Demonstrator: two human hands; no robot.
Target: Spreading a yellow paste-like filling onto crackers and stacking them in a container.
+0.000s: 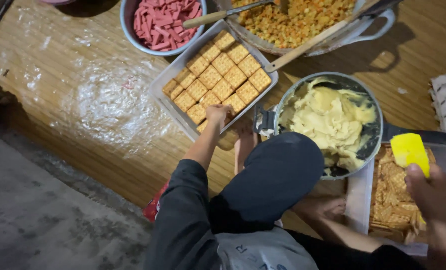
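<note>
Head view, straight down onto a wooden floor (83,75). Reaches with the left hand (218,114) to the near edge of a metal tray (159,92) lined with square crackers (223,75); fingers curled over the last cracker there, pinching or pressing, cannot tell which. Grips a yellow spatula (409,150) in the right hand (435,192), closed round the handle, blade up, above a second tray (355,195) of crackers on the right.

Risks, as judged: could crack or shift the tidy rows if pressed too hard at the edge. Could drop any cream off the spatula onto the dry crackers below. Could knock the pan (328,75) of pale cream (328,122), just beside both trays, with the raised knee (278,175) or a forearm, all being crowded close.

Around: a bowl (125,25) of red strips (160,20) and a big pot (383,27) of yellow-orange mix (295,20) beyond the first tray, with a long wooden handle (308,45) slanting to its far corner. Bare feet tucked between pan and trays. Knee in front of the pan's near rim, and in the straight path between the two trays.
</note>
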